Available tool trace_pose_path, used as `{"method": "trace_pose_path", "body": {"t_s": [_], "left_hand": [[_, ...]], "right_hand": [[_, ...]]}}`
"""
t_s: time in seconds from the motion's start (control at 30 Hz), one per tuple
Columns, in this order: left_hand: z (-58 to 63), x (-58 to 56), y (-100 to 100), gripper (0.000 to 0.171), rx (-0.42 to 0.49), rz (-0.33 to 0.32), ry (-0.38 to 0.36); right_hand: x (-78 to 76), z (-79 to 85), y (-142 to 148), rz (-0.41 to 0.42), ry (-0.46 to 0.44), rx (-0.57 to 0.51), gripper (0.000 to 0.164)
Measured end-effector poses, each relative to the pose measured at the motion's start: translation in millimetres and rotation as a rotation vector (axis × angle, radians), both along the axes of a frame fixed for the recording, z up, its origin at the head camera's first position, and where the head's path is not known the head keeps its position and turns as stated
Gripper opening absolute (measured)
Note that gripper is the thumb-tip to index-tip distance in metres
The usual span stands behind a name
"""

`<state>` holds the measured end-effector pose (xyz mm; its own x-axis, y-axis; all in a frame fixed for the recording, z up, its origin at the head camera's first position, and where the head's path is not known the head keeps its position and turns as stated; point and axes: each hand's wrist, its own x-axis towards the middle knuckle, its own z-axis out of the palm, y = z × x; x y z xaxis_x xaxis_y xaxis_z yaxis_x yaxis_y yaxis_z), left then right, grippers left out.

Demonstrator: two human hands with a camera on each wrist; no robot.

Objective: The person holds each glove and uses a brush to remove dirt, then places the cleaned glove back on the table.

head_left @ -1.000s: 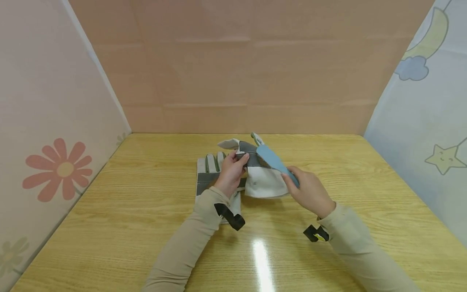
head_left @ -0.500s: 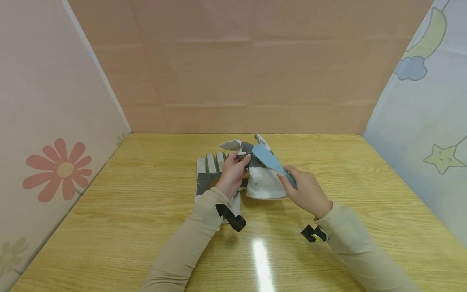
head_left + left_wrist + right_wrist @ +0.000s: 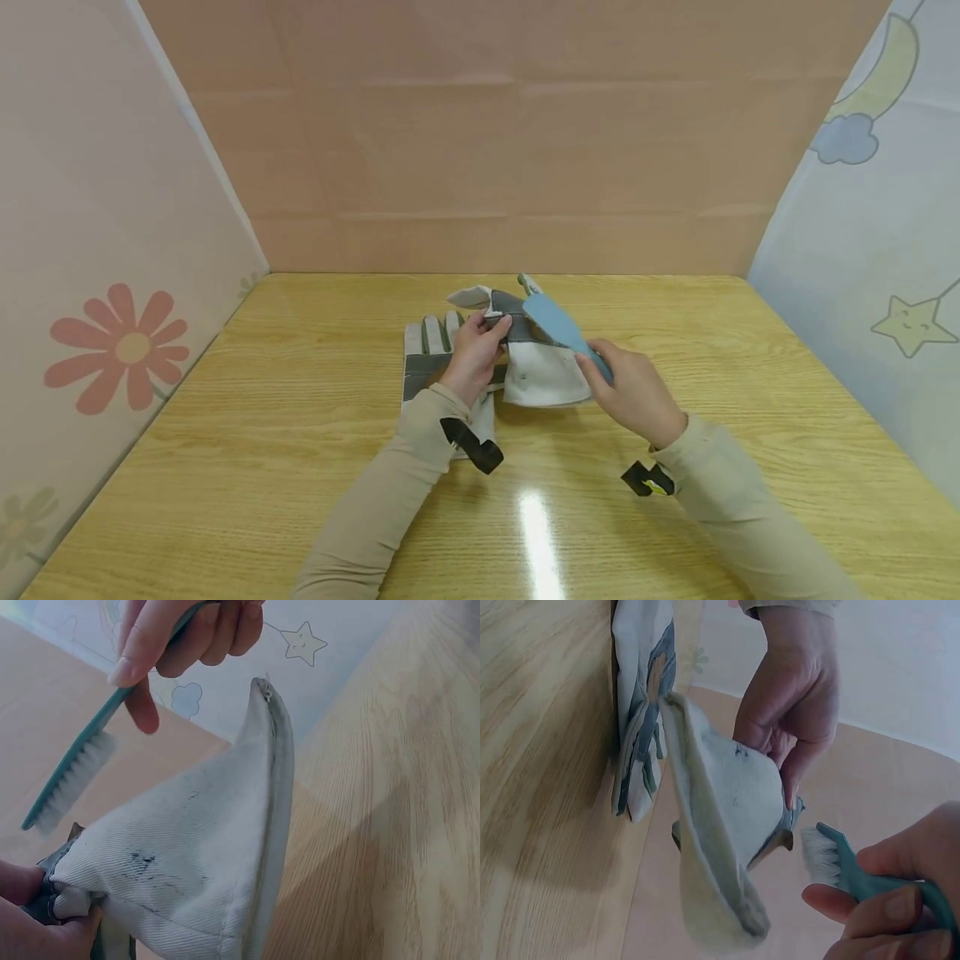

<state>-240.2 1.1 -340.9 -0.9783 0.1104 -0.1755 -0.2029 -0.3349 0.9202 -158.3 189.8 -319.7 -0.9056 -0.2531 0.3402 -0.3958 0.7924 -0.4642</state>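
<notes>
A white and grey work glove (image 3: 546,375) hangs above the table, pinched at its grey band by my left hand (image 3: 474,360). Dark smudges mark its white cuff (image 3: 187,855) in the left wrist view. My right hand (image 3: 641,396) grips a blue brush (image 3: 558,323) by its handle, with the brush head over the glove's grey part. White bristles (image 3: 822,855) face the glove in the right wrist view, with a small gap showing there. Beneath my left hand, a second matching glove (image 3: 424,367) lies on the table, partly hidden by that hand and wrist.
The wooden table (image 3: 300,467) reaches back to a plain tan backdrop (image 3: 510,167). Printed panels stand on both sides, a flower panel (image 3: 112,208) at left and a star-and-moon panel (image 3: 862,250) at right. Black camera mounts sit at both wrists.
The brush head shifted slightly left across the glove, then back right. The held glove moved a little right and returned left. Both hands kept their hold, and the lying glove stayed put.
</notes>
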Motion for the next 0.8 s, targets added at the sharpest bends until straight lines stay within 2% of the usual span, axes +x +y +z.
{"method": "trace_pose_path", "body": {"t_s": [0.17,0.4,0.67,0.8], "left_hand": [[-0.5,1.0,0.4,0.048,-0.005,-0.012,0.015],[-0.9,-1.0,-2.3,0.049,-0.002,0.007,-0.014],[-0.2,-0.1,-1.1,0.049,-0.015,-0.008,-0.003],[0.4,1.5,0.1,0.051,-0.013,-0.018,0.006]], "right_hand": [[-1.4,-1.9,-4.2,0.02,-0.017,0.004,0.028],[-0.6,-3.5,2.7,-0.003,-0.061,0.013,0.029],[0.9,-1.2,0.2,0.008,-0.006,-0.005,0.028],[0.0,-2.0,-3.5,0.021,-0.006,0.003,0.025]]}}
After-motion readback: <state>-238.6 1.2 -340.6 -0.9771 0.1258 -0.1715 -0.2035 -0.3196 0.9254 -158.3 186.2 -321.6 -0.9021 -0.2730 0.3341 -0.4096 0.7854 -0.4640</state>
